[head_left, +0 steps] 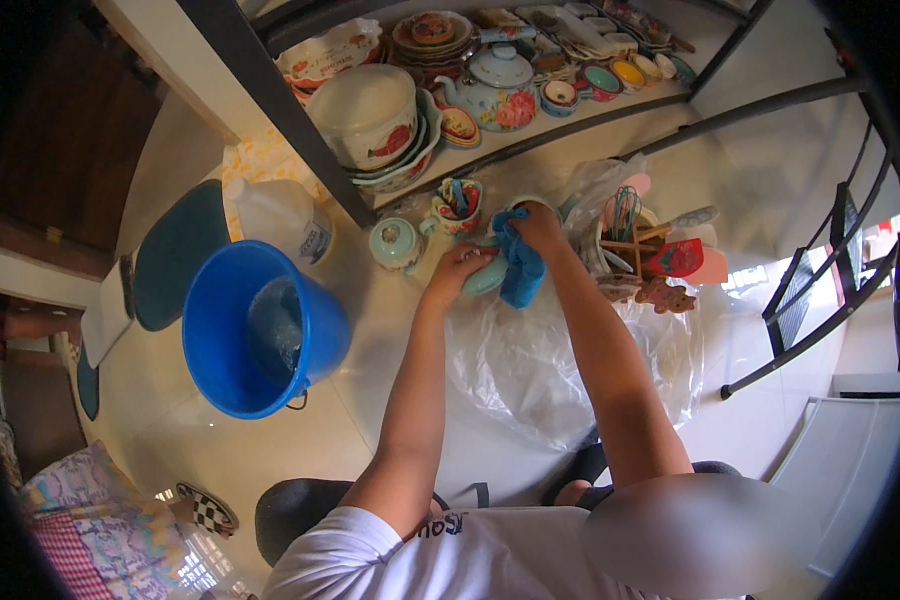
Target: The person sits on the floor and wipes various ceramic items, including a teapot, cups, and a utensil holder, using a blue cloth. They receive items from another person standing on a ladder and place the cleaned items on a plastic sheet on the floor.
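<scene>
My left hand (459,271) grips a pale green lid (485,277) over the plastic sheet. In my right hand (536,226) is a blue cloth (521,262), which hangs down beside the lid and partly covers it. Just beyond the right hand stands a light-coloured round container (534,201), mostly hidden by the hand and cloth. Left of the hands are a lidded mint-green jar (396,244) and a floral cup (456,206) with small colourful items in it. To the right, a utensil holder (596,238) carries a teal whisk (625,206), a red spatula (676,258) and other tools.
A blue bucket (319,322) with water stands at left, beside a plastic jug (274,214). Clear plastic sheeting (525,367) lies on the floor. Ahead, a shelf (495,146) holds bowls, plates and a floral teapot (500,90). Another person's foot in a checkered shoe (208,510) is lower left.
</scene>
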`<state>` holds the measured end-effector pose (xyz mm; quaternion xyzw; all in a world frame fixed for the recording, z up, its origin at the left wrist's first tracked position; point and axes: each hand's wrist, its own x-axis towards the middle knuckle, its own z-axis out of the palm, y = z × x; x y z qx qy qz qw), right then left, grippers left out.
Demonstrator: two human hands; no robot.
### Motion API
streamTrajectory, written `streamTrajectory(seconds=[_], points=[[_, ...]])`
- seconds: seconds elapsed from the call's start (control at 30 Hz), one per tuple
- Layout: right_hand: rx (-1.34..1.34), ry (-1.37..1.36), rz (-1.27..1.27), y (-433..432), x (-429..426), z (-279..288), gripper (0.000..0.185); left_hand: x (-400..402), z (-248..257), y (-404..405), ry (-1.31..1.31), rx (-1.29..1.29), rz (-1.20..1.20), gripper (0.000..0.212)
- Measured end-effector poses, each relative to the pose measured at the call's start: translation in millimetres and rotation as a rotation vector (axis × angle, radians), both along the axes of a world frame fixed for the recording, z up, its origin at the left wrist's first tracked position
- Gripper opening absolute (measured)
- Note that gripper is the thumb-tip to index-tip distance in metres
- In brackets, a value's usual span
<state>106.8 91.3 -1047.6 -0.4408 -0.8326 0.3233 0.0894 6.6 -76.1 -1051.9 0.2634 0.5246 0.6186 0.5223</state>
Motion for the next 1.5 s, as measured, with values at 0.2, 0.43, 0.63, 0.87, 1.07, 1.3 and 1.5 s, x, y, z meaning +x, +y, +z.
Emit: streamTrajectory(seconds=[0.2, 0.43, 0.63, 0.87, 1.07, 1.3, 1.5], points=[[-0.123, -0.022, -0.119, 0, -14, 7, 0.047, -6, -7, 0, 0.015, -0.005, -0.020, 0.030], [-0.155, -0.051, 0.197, 17, -5, 0, 0.045, -1, 0, 1, 0.067, -0.015, -0.021, 0.032], [-0.181, -0.239, 0.052, 14, -19, 3, 0.048, -6, -10, -1, 0.020, 0.000, 0.016, 0.030], [-0.097, -0.254, -0.023, 1, -19, 15, 0.047, -7, -3, 0, 0.153, -0.041, -0.007, 0.031], [0.282, -0.570, 0.383, -8, 5, 45, 0.033, 3, -4, 1, 0.063, -0.019, 0.077, 0.031], [0.586, -0.387, 0.184, 44, 13, 72, 0.019, -8, -6, 7, 0.041, -0.030, -0.024, 0.034], [0.453, 0.014, 0.173, -14, -21, 12, 0.020, -8, -4, 12, 0.038, -0.054, -0.009, 0.033]])
